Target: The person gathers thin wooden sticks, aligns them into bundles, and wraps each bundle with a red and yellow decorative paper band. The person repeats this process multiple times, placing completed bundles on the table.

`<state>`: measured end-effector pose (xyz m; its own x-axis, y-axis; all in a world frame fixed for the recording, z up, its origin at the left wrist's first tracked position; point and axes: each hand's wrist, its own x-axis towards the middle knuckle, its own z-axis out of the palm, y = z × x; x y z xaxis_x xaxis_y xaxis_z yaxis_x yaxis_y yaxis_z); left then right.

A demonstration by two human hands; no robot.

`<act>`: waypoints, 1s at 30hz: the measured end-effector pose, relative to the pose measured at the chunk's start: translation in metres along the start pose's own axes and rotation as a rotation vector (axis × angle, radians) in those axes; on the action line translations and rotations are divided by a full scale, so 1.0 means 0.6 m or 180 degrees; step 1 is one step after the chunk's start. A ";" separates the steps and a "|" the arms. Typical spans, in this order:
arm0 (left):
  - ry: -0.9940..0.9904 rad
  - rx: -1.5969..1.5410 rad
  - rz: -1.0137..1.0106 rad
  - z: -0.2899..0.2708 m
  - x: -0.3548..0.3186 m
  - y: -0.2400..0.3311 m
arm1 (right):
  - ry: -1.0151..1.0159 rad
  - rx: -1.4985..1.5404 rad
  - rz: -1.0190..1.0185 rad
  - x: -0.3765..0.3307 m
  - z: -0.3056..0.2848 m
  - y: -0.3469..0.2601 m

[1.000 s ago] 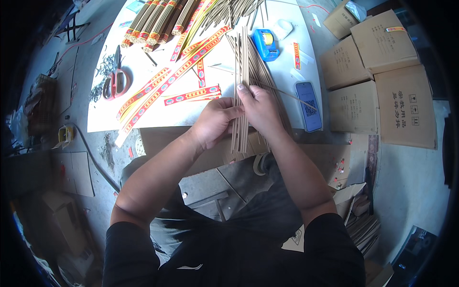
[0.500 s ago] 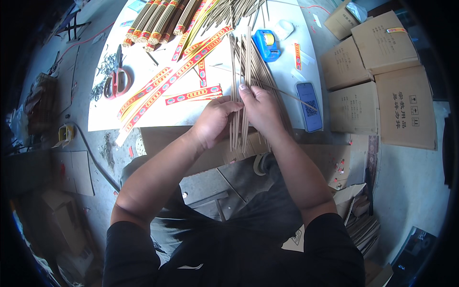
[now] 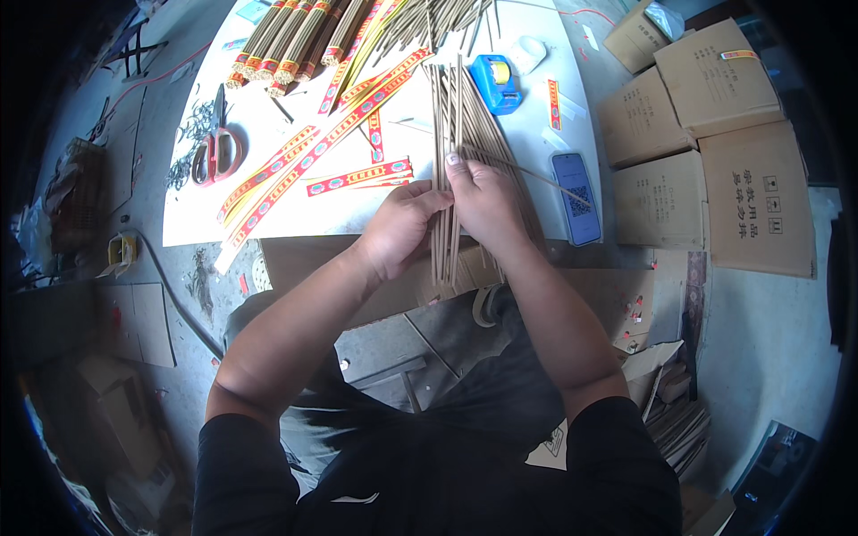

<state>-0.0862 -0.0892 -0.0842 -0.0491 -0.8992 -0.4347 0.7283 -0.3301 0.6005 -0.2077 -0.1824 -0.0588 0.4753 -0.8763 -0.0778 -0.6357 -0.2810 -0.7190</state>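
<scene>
Several long, thin brown incense sticks [image 3: 445, 255] stand between my two hands over the table's near edge. My left hand [image 3: 399, 225] is closed round them from the left, thumb laid across. From the right, my right hand [image 3: 490, 198] grips the same sticks, its thumb pointing up along them. More loose sticks [image 3: 487, 129] lie fanned out behind and to the right of my right hand. One stray stick slants from there over a phone [image 3: 579, 201]. Red and yellow printed paper strips [image 3: 335, 134] lie left of the sticks; a short stack [image 3: 360, 177] is nearest my left hand.
On the white table [image 3: 295, 210] are red-handled scissors [image 3: 217, 147], a blue tape dispenser [image 3: 497, 85], banded stick bundles [image 3: 290, 45] and a loose stick pile [image 3: 433, 27]. Cardboard boxes [image 3: 755, 192] stand to the right. An opened carton [image 3: 393, 295] lies under the table's front edge.
The sticks in my hands have drawn closer together, and the gap between their two groups has narrowed. Both hands stay in nearly the same place.
</scene>
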 end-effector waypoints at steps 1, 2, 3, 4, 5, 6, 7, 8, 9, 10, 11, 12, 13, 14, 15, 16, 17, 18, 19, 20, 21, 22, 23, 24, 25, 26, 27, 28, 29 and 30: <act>0.0031 0.0002 0.0037 0.008 -0.001 -0.003 | -0.0005 0.0112 -0.0019 0.001 0.002 0.004; -0.0030 0.0021 0.0026 0.006 -0.002 -0.002 | -0.0017 0.0233 -0.0043 0.002 0.006 0.006; -0.0051 0.0069 0.0047 0.004 -0.003 -0.001 | -0.0029 0.0355 -0.0067 0.003 0.009 0.007; -0.0072 0.0116 0.0067 0.003 -0.003 0.001 | -0.0074 0.0331 -0.0042 0.005 0.007 0.008; -0.0098 0.0159 0.0087 0.004 -0.003 0.002 | -0.0047 0.0322 -0.0082 0.004 0.007 0.007; -0.0074 0.0121 0.0102 0.003 -0.002 0.001 | -0.0019 0.0313 -0.0122 0.002 0.006 0.005; -0.0051 0.0082 0.0117 0.002 0.001 -0.004 | 0.0009 0.0303 -0.0161 0.001 0.005 0.004; -0.0022 0.0047 0.0134 0.001 0.003 -0.006 | 0.0000 0.0269 -0.0167 0.001 0.006 0.004; 0.0031 0.0070 0.0177 -0.001 0.004 -0.007 | -0.0009 0.0235 -0.0173 0.002 0.007 0.006; 0.0083 0.0093 0.0222 -0.003 0.005 -0.008 | -0.0017 0.0200 -0.0179 0.002 0.008 0.006; 0.0145 0.0114 0.0270 -0.007 0.005 -0.007 | -0.0121 0.0307 -0.0004 0.001 0.003 -0.004; 0.0146 0.0108 0.0251 -0.015 0.006 -0.006 | -0.0226 0.0413 0.0171 -0.001 -0.006 -0.019; 0.0148 0.0103 0.0233 -0.026 0.007 -0.002 | -0.0333 0.0518 0.0345 -0.002 -0.010 -0.028; 0.0119 0.0097 0.0201 -0.019 0.006 0.006 | -0.0349 0.0593 0.0387 -0.001 -0.010 -0.022; 0.0130 0.0057 0.0155 -0.008 0.003 0.007 | -0.0365 0.0668 0.0429 0.001 -0.006 -0.011; 0.0140 0.0018 0.0107 0.005 -0.002 0.006 | -0.0380 0.0742 0.0471 0.002 -0.002 -0.001; 0.0175 -0.0016 0.0068 0.016 -0.011 0.010 | -0.0260 0.0531 0.0259 0.002 0.005 0.001; 0.0177 -0.0062 0.0030 0.019 -0.013 0.010 | -0.0139 0.0319 0.0050 0.002 0.012 0.003; 0.0178 -0.0109 -0.0009 0.020 -0.014 0.010 | -0.0161 0.0238 0.0014 0.003 0.013 0.006; 0.0174 -0.0160 -0.0042 0.022 -0.016 0.010 | -0.0178 0.0151 -0.0029 0.002 0.009 -0.001; 0.0082 -0.0231 -0.0070 0.018 -0.014 0.010 | -0.0194 0.0064 -0.0070 0.001 0.005 -0.008; -0.0009 -0.0301 -0.0099 0.011 -0.011 0.009 | -0.0212 -0.0006 -0.0122 0.004 -0.001 -0.009; -0.0089 -0.0374 -0.0124 0.008 -0.011 0.012 | -0.0241 -0.0072 -0.0179 0.007 -0.008 -0.012; 0.0080 -0.0368 -0.0158 0.006 -0.013 0.013 | 0.0000 -0.0118 -0.0381 0.006 -0.023 -0.025; 0.0253 -0.0361 -0.0190 0.003 -0.017 0.015 | 0.0315 -0.0741 -0.0680 0.017 -0.030 -0.007; 0.0403 -0.0357 -0.0219 0.005 -0.019 0.019 | 0.0434 -0.1067 -0.0765 0.025 -0.047 0.006; 0.0367 -0.0356 -0.0193 0.002 -0.016 0.018 | 0.0550 -0.1396 -0.0847 0.031 -0.066 0.019; 0.0334 -0.0354 -0.0165 -0.006 -0.010 0.016 | 0.0548 -0.1613 -0.0861 0.036 -0.082 0.036; 0.0295 -0.0347 -0.0148 -0.008 -0.005 0.013 | 0.0551 -0.1831 -0.0861 0.037 -0.097 0.057; 0.0361 -0.0267 -0.0140 -0.005 -0.006 0.015 | 0.0584 -0.1850 -0.0878 0.037 -0.104 0.073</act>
<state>-0.0775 -0.0881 -0.0791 -0.0083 -0.8446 -0.5353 0.7820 -0.3391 0.5230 -0.2629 -0.2384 -0.0488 0.5890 -0.7801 0.2112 -0.7543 -0.6244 -0.2027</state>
